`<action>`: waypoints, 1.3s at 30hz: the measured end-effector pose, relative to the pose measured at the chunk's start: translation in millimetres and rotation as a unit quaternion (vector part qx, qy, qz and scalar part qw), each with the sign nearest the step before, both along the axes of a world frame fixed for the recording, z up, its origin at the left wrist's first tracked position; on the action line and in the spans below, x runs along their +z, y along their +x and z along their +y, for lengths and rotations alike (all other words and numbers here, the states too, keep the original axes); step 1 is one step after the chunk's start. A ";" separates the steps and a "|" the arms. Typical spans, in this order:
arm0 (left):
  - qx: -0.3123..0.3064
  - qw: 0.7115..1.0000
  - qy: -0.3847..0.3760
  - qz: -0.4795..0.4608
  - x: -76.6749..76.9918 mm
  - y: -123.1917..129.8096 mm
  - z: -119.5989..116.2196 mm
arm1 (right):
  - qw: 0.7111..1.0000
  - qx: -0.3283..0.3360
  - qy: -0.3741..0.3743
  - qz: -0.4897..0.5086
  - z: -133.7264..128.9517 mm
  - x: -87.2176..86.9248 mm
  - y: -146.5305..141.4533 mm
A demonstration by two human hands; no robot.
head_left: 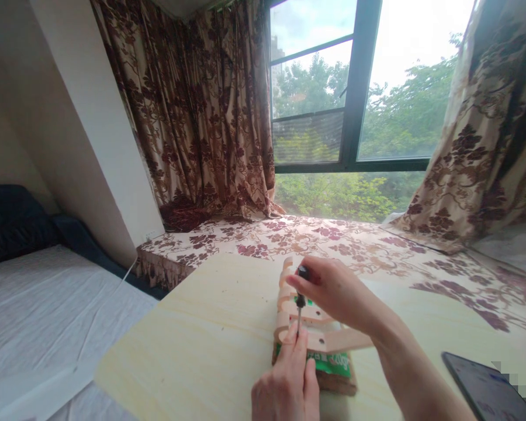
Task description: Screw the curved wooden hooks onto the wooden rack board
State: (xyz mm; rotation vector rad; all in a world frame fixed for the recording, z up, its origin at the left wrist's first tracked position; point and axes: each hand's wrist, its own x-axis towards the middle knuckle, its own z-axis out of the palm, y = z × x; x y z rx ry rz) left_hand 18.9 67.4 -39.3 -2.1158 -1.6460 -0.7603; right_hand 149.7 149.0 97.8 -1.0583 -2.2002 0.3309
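My right hand (333, 286) is closed around the black handle of a screwdriver (301, 287), which stands nearly upright with its shaft pointing down. My left hand (284, 380) has its fingertips pressed together at the screwdriver's tip; what they pinch there is hidden. Under both hands lies a pale wooden assembly (315, 316) with curved pieces along its left side and flat slats with dark holes. It rests on a green printed package (333, 362) with a brown block-like edge below it.
The pale tabletop (193, 339) carries the work. A dark phone-like device (482, 380) lies at the lower right. Behind are a floral-covered ledge (263, 240), patterned curtains (219, 105) and a window. A bed (48, 310) stands at left.
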 end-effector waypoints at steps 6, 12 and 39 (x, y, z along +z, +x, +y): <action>0.009 1.000 0.002 -0.016 1.0 1.3 -0.3 | 0.985 0.149 -0.090 0.023 -3.5 4.7 6.0; 0.001 1.000 -0.007 -0.012 -1.2 -1.5 -0.5 | 1.000 -0.010 0.010 0.003 1.0 -0.1 -1.6; 0.027 0.999 0.038 0.014 9.9 4.4 -3.9 | 0.994 0.089 -0.050 -0.033 -0.6 0.8 2.6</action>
